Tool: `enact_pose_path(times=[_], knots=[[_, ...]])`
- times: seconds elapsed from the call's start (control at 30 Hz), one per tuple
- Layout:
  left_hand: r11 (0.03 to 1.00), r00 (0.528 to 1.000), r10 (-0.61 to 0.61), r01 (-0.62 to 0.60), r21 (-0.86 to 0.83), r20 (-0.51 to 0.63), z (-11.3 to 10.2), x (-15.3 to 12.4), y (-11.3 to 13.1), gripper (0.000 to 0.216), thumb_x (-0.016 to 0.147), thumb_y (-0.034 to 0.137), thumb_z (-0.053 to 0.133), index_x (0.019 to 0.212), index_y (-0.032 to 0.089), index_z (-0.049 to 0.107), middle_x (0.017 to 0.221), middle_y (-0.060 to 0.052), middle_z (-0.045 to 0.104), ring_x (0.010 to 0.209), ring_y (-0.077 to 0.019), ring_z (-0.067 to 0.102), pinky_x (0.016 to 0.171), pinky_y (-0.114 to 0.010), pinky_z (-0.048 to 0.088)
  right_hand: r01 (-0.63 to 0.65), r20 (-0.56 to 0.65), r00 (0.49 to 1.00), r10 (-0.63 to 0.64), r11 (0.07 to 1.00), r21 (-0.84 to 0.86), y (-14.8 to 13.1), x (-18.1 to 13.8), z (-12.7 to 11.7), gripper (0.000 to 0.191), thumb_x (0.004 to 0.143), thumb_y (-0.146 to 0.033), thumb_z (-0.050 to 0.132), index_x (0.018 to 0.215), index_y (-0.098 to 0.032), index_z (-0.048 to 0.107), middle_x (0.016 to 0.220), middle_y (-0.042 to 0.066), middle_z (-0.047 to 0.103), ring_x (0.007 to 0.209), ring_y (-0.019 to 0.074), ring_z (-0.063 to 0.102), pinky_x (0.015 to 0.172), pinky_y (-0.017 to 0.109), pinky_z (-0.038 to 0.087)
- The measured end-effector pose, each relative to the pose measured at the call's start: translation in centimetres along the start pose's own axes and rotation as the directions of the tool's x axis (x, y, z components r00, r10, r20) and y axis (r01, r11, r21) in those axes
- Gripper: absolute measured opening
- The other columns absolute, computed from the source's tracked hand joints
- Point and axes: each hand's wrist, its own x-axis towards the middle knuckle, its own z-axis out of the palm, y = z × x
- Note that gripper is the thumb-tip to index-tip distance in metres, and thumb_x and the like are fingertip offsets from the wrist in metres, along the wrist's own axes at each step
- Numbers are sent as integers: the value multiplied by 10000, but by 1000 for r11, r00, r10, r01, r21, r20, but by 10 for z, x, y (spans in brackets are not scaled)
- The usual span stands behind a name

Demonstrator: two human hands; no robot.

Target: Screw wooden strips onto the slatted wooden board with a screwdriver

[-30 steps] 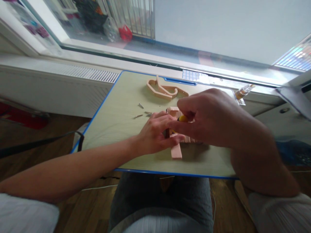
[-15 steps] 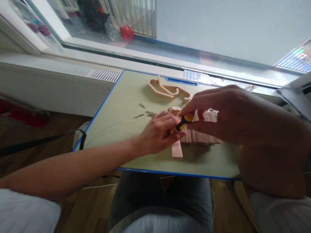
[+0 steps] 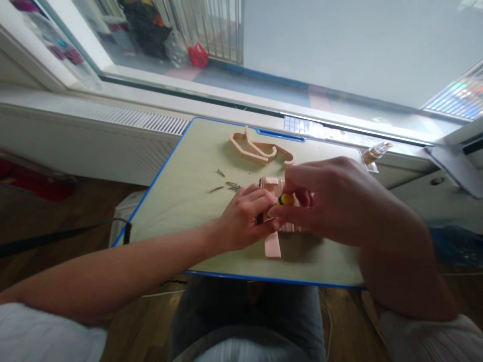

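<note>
My right hand (image 3: 320, 198) is closed around the handle of a screwdriver (image 3: 287, 199), yellow and black, held tilted over the work. My left hand (image 3: 247, 216) is curled over a pinkish wooden strip (image 3: 272, 246) and grips it, its thumb and fingers close around the tool's lower end. The screwdriver's tip is hidden behind the fingers. Beneath both hands lies a ribbed pinkish wooden panel (image 3: 293, 226), mostly covered by my right hand. Several loose screws (image 3: 221, 173) lie on the table left of the panel.
Curved wooden armrest-like pieces (image 3: 249, 153) lie at the back of the small pale table (image 3: 177, 211), which has a blue rim. Behind it are a window sill and a radiator (image 3: 143, 120). A clear bottle-like object (image 3: 377, 151) lies on the sill at right. A dark strap hangs at the left edge.
My right hand has shifted left and turned around the screwdriver handle, covering more of it. My left hand stays on the wooden strip. The whole view has tilted slightly.
</note>
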Motion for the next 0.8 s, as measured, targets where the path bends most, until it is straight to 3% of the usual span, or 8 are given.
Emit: enact_pose_path(times=[0.2,0.3,0.43,0.5,0.57,0.7,0.77,0.8], knots=[[999,999,-34,35,-35,29,-4,0,1,244,987,455,759,1116,249,742,1141,-68,822,1125,-284,703,1036,-468,511,26,41,999,-30,995,95,1,4,3,304,988,-448,722,807,-215,649,707,-14,666,633,133,512,642,337,246],[999,1000,3,-4,-54,-12,-3,1,1,251,993,432,766,1157,243,745,1180,-86,826,1143,-288,729,1077,-492,532,35,66,997,-48,981,189,0,6,10,282,1010,-460,711,885,-215,652,834,6,739,700,143,583,665,330,276],[996,997,52,-56,-67,-61,-5,9,4,184,988,389,784,1064,230,730,1068,-84,827,1063,-271,760,1031,-465,569,20,89,995,-39,978,206,1,7,25,264,1009,-467,711,964,-212,659,972,71,792,821,203,670,711,333,343],[992,999,48,-50,-119,-20,-14,17,8,202,942,373,832,1029,224,727,1037,-76,828,1033,-265,765,971,-432,591,23,127,990,-55,970,244,4,5,31,267,1022,-470,707,969,-210,674,1008,87,804,883,231,702,736,340,383],[984,998,32,-22,-176,52,-30,24,15,182,921,302,830,1058,222,741,1070,-77,832,1048,-259,774,973,-417,608,-3,97,995,-29,949,315,8,1,33,237,1014,-441,724,950,-221,665,915,52,782,840,224,695,743,339,411],[981,989,-41,67,-184,141,-68,28,31,300,902,215,783,1202,229,773,1193,-89,835,1127,-259,783,1013,-413,628,-117,-48,984,171,826,552,19,-10,32,194,980,-413,778,994,-253,668,828,2,742,720,196,659,725,339,470],[979,988,-152,153,-131,17,-79,30,30,245,925,204,739,1162,230,794,1149,-66,841,1085,-236,785,990,-394,623,-136,-97,959,268,731,669,25,-14,34,210,945,-397,824,945,-262,662,826,6,750,728,204,672,726,347,504],[968,958,-247,236,-88,-143,-81,35,26,192,947,218,720,1123,225,797,1108,-54,840,1049,-224,779,971,-385,615,-132,-129,940,316,685,716,28,-14,37,226,934,-396,837,905,-262,657,812,10,747,726,208,673,712,350,510]])
